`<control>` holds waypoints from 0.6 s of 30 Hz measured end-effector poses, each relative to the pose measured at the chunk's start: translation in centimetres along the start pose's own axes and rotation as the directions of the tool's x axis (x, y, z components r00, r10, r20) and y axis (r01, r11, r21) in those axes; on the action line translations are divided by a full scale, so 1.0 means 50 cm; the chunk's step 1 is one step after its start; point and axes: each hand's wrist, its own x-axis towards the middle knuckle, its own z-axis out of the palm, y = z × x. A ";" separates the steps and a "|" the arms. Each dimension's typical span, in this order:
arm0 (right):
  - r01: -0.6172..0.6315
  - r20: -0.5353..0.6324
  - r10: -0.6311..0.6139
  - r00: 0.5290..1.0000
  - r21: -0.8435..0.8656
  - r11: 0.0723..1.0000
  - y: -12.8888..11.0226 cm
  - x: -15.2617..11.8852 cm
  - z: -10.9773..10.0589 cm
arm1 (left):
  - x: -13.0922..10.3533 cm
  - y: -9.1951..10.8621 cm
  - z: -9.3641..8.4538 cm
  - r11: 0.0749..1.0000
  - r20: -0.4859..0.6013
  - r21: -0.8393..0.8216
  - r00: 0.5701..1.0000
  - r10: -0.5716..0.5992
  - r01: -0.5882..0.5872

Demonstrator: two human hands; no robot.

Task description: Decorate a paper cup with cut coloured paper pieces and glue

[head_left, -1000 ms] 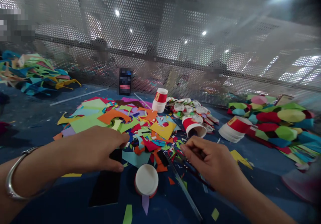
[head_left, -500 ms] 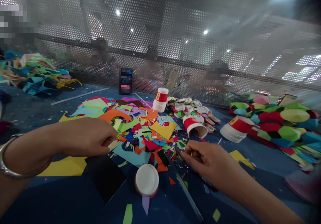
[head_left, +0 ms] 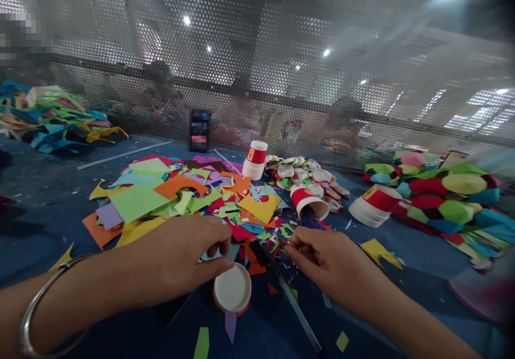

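Note:
My left hand (head_left: 181, 254), a silver bangle on its wrist, hovers over the table with fingers curled and thumb stretched out apart from them. No object shows in it. Its thumb tip is beside the rim of a paper cup (head_left: 232, 288), which shows its round white end, with a strip of purple paper (head_left: 230, 327) poking out at its near side. To the right, my right hand (head_left: 324, 257) is closed in a pinch above paper scraps; whatever it holds is hidden. A clear glue stick (head_left: 295, 305) lies between the hands.
Coloured paper offcuts (head_left: 161, 184) heap up mid-table. Behind my right hand, a tipped red-and-white cup (head_left: 309, 203) has dark contents. Stacked cups (head_left: 254, 160), another stack (head_left: 375, 206) and a pile of round pieces (head_left: 300, 172) stand farther back. Colourful paper shapes (head_left: 450, 198) lie right. A perforated metal screen (head_left: 225, 69) rises behind.
My left hand has moved right and nearer, from the paper heap to the cup, its thumb now farther from its fingers. Green and purple paper shows where it was. My right hand stays pinched, nearly in place.

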 end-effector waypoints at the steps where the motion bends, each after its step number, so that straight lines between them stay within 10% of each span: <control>1: 0.001 -0.021 0.000 1.000 0.029 1.000 0.000 -0.001 -0.001 | -0.003 0.001 0.002 1.000 0.006 0.010 1.000 -0.002 0.002; 9: 0.014 -0.206 0.024 0.978 0.180 0.984 0.018 0.004 -0.015 | 0.015 -0.025 -0.030 0.987 -0.075 0.115 0.992 -0.106 0.114; 18: -0.062 -0.114 0.059 0.992 -0.023 0.998 0.098 -0.004 -0.064 | 0.035 -0.092 -0.055 0.983 -0.149 0.091 0.978 -0.145 0.159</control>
